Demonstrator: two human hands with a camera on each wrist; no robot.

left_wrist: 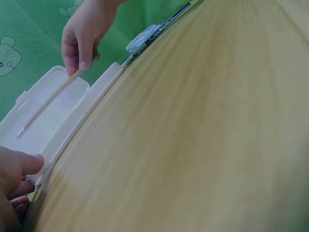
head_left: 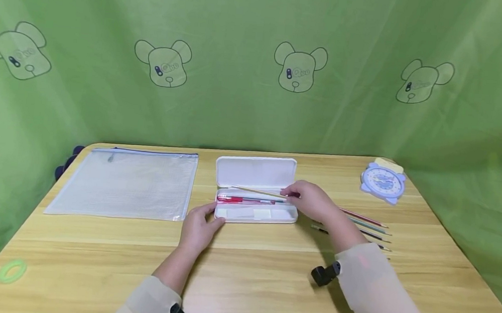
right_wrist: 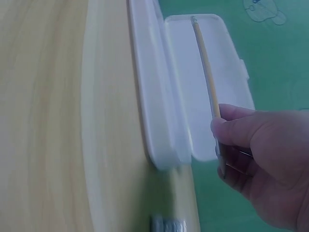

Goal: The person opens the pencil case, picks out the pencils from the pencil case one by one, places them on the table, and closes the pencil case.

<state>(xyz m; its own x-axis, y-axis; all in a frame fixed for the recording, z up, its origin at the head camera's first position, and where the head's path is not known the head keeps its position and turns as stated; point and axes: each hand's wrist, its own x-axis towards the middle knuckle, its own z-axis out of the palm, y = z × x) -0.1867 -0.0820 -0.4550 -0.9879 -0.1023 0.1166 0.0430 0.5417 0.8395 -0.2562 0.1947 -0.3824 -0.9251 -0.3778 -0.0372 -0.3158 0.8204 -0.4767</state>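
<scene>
A white pencil case (head_left: 258, 173) lies on the table with its lid tipped back. My left hand (head_left: 197, 229) grips the case's left end, thumb at the front corner. Over the case, my right hand (head_left: 314, 202) pinches a wood-coloured pencil (right_wrist: 206, 67) between thumb and fingers. The pencil is held nearly level, its far end pointing left above the tray. Inside the case lies a red pen (head_left: 230, 199) among other slim items. Several dark pencils (head_left: 369, 220) are spread on the table right of the case, partly hidden by the right forearm.
A clear mesh zip pouch (head_left: 130, 182) lies flat at the left. At the back right stands a blue toy clock (head_left: 383, 182) with a pale yellow object (head_left: 389, 165) behind it. A green ring (head_left: 12, 271) rests near the left front. Green curtain (head_left: 240, 75) hangs behind the table.
</scene>
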